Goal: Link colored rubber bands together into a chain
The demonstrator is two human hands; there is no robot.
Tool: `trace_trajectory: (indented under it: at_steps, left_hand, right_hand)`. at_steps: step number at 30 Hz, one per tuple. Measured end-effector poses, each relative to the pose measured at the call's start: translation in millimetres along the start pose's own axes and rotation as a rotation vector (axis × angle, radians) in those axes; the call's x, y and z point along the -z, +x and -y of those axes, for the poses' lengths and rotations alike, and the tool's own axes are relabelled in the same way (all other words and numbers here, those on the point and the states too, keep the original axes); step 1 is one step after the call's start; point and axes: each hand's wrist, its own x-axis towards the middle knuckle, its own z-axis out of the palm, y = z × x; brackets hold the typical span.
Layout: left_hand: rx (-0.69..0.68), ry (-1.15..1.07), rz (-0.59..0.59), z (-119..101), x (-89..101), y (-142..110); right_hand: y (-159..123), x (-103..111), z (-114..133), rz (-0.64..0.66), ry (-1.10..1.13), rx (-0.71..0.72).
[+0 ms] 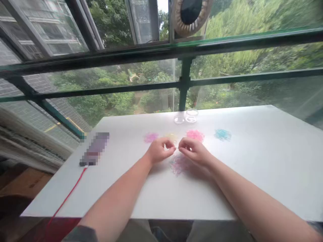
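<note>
My left hand (161,149) and my right hand (195,151) meet fingertip to fingertip above the white table, each closed in a pinch. A thin pale bit seems to stretch between them, too small to make out. Just below lies a loose mixed pile (178,165) of pink, purple and greenish thin pieces, like tiny bands. Behind the hands runs a row of similar piles: a purple pile (150,137), a pale yellow pile (172,136) partly hidden by my left hand, a pink pile (195,135) and a teal pile (222,134).
Clear round containers (191,116) stand at the table's back edge, beside a clear round lid or dish (179,119). A blurred-out phone-like device (96,148) lies at the left, with a red cable (69,195) running off the front edge. Green window rails (121,89) rise behind the table (272,161).
</note>
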Motion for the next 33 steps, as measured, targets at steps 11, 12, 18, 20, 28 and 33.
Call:
trace_trajectory:
  at_steps: [11,12,18,20,28,33]
  left_hand:
    - [0.033,-0.005,-0.034,-3,-3.9,-1]
    - [0.042,0.001,-0.066,-2,-3.9,-1]
    - [0.148,0.005,-0.274,4,-1.5,2]
    - [0.104,-0.035,-0.179,2,-3.4,1]
    - [0.021,-0.095,-0.015,-3,-7.5,-2]
    - [0.037,-0.081,-0.005,1,-10.2,-3]
  right_hand:
    - [-4,-7,0,0.050,-0.013,0.005]
    - [-4,-7,1,0.060,-0.009,0.014]
    - [-3,-6,-2,0.091,-0.002,0.018]
    - [-3,-6,-6,0.076,-0.018,-0.006]
    - [-6,-5,-11,0.113,-0.087,-0.037]
    - [-7,-6,-18,0.143,-0.116,-0.045]
